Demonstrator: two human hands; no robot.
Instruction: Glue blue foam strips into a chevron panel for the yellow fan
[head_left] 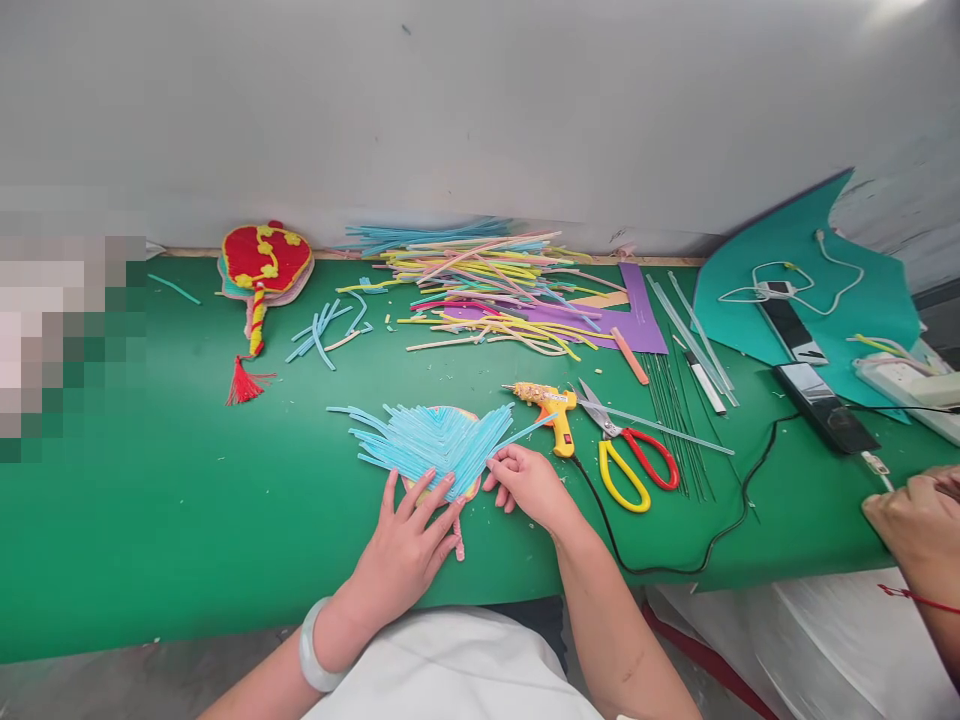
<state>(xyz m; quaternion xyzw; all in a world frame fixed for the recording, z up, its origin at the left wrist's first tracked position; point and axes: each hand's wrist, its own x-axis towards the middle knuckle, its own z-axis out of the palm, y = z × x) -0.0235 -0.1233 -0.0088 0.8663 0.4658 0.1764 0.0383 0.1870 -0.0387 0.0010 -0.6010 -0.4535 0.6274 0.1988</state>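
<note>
Pinching, apparently, a blue stem slanting away rightward: right hand, nearer; left hand spread flat on layered strips

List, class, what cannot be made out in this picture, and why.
All in the head view:
Blue strips: lower ends partly covered by the left grip.
Backing: mostly hidden under the strips.
Right grip: too small to tell whether it pinches a strip or only touches it.
Power strip: cut off by the right edge.
Label on the glue gun: too small to read.
</note>
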